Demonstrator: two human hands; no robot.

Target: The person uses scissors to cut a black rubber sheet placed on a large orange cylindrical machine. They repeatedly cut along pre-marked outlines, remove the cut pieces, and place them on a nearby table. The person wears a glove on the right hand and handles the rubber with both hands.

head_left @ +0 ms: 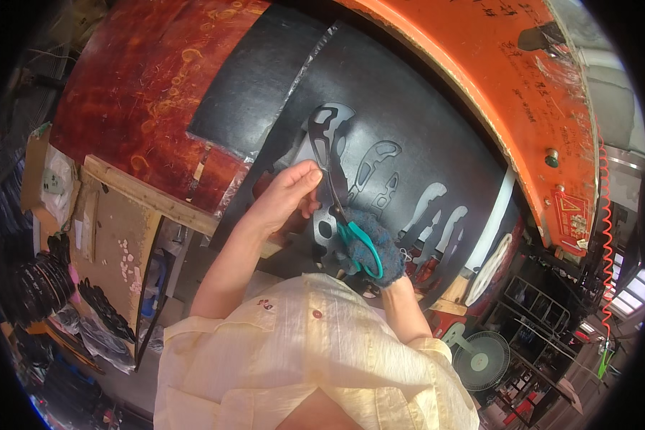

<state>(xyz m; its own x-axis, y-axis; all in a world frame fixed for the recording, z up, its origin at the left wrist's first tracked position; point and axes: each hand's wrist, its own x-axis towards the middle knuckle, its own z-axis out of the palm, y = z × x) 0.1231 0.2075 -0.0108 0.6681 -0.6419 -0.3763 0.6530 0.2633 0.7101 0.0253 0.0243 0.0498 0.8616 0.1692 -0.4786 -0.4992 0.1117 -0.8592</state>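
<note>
My bare left hand [292,192] pinches a thin dark cut-out piece [319,143] between thumb and fingertips. The piece is curved and has openings through it. In a dark knit glove, my right hand [383,247] grips scissors with teal handles [370,244]. Their dark blades point up toward the piece near my left fingertips; whether they touch it is hard to make out. Beyond my hands, a grey cut-out shape [333,113] lies on the black sheet [408,93]. More cut-out outlines [374,168] and pale knife-shaped pieces [428,201] sit to its right.
An orange panel [473,72] with a hanging red coiled hose [606,215] arches over the far right. The red-brown tabletop [143,93] extends left. At lower left stand a board [115,244] and a cardboard box [39,175]. A fan [481,360] is at lower right.
</note>
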